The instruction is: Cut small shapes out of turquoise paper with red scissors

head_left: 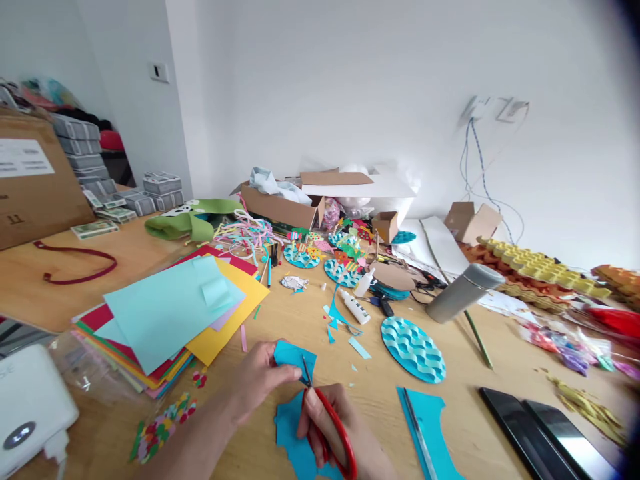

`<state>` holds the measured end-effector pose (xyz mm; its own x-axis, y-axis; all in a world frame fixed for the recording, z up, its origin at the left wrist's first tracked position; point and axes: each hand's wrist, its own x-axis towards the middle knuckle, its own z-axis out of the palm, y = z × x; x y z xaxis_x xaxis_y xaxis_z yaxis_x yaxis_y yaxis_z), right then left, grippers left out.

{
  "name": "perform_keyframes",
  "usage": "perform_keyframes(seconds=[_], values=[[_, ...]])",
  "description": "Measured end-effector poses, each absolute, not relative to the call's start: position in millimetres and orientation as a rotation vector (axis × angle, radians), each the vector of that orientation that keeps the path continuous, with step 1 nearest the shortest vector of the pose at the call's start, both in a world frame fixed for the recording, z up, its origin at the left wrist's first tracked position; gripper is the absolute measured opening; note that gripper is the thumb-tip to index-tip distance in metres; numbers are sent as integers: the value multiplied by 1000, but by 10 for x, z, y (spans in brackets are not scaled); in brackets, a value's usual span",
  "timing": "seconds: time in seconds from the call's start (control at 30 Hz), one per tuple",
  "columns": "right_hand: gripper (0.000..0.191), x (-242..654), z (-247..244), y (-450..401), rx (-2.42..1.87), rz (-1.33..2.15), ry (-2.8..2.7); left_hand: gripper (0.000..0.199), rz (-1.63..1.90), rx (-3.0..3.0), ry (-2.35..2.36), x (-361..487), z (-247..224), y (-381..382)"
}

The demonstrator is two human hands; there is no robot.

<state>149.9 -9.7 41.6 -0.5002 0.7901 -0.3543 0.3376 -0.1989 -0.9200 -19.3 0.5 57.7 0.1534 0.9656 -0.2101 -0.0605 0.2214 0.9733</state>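
Right hand (333, 417): curled mostly closed round the one pair of red-handled scissors (345, 440); can't really tell which fingers are through the loops.
Big blue sheet (287, 433): one, raggedy-edged, down below the right hand and partly hidden by it.
Left hand (270, 370): thumb and fingers nearly together, pinching the small blue piece by its left side.
Small blue piece (295, 353): one, just beyond the right hand, scissor blades at its lower right, one blade showing across its face.
Cutting tips: imo keep the pinch close to the cut so the paper doesn't flop, but thumb clear of the blades. Short snips, and turn the paper rather than the wrist.
Notched blue card (435, 417): one, right of the right hand, with one pen (417, 430) lying on it.
Phones (510, 427): two dark phone-looking slabs, side by side.
White device (35, 407): one, far left, digits lit up.
Wavy oval (413, 350): one lying on its own.
Paper stack (160, 313): one pile, way too many sheets to count.
Glue bottles (355, 307): two, near each other.
Grey tumbler (463, 293): one, leaning in view.
Decorated ovals (343, 272): three I can make out, maybe more in the clutter.
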Motion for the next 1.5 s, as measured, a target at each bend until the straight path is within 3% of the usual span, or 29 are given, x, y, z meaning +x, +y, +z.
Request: perform_keyframes(seconds=[0.8,1.5], values=[[71,1498,444,-101,-1251,1763,-1643,29,1268,994,1272,-223,422,82],[72,1518,353,-92,-1074,1892,-1496,33,1036,956,974,-173,481,19]])
